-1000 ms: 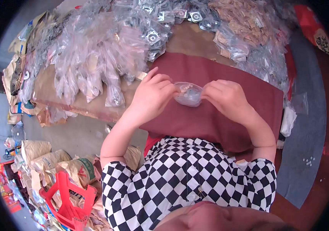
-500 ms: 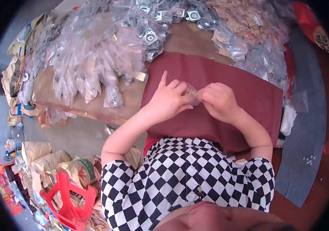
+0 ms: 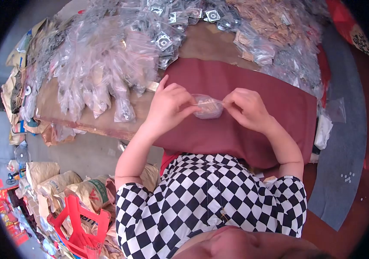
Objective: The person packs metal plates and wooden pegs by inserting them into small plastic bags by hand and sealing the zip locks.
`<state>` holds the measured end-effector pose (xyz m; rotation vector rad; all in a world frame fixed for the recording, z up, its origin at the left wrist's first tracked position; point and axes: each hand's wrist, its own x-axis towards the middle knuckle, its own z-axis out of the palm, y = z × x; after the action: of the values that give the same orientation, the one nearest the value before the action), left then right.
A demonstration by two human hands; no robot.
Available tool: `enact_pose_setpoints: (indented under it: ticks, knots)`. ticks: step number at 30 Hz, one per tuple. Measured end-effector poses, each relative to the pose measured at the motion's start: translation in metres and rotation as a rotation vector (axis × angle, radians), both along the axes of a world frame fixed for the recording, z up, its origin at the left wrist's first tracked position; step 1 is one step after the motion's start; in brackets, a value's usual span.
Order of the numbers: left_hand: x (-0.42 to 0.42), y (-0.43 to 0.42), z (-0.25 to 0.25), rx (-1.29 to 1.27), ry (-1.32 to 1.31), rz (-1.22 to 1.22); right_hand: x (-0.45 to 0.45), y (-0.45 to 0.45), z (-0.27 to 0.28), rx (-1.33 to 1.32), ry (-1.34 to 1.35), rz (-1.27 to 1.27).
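Observation:
Between my two hands hangs a small clear plastic bag [image 3: 209, 109] with small pale pieces inside, too small to name. My left hand [image 3: 170, 103] pinches its left top corner between thumb and fingers, the index finger pointing up and away. On the other side, my right hand [image 3: 247, 108] grips the right top corner with thumb and fingertips. The bag's top edge is stretched straight between them. Below lies a dark red cloth [image 3: 275, 112] over the front of the table.
Filled clear bags [image 3: 102, 73] pile up at the left of the brown table [image 3: 145, 108]. Bags with square metal parts [image 3: 163, 42] lie at the back, and more bags [image 3: 279, 26] at the back right. A red stool [image 3: 78, 224] and sacks [image 3: 89, 190] stand lower left.
My hands have moved apart, the left one shifting left. The bag, bunched between my fingers before, is now spread out with its top edge pulled taut.

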<state>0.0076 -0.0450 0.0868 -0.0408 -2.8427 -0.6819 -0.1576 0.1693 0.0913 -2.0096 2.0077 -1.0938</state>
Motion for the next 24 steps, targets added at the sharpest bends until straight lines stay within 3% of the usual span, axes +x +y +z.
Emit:
enact_pose_setpoints:
  ticks: [2, 6, 8, 19, 24]
  knots:
    - [-0.002, 0.000, -0.001, 0.266, 0.083, 0.042, 0.000, -0.001, 0.000, -0.011, -0.073, -0.050]
    - [-0.018, 0.025, 0.005, 0.364, 0.311, 0.072, 0.003, -0.004, -0.006, -0.057, -0.053, -0.084]
    - [-0.028, 0.031, 0.006, 0.137, 0.206, -0.016, 0.006, -0.003, -0.002, -0.046, -0.022, -0.106]
    - [-0.040, 0.053, -0.010, 0.204, 0.268, 0.080, 0.006, 0.007, 0.005, 0.043, 0.053, -0.162]
    - [-0.031, 0.033, -0.016, 0.039, 0.367, 0.253, 0.003, 0.015, 0.000, 0.047, 0.059, -0.163]
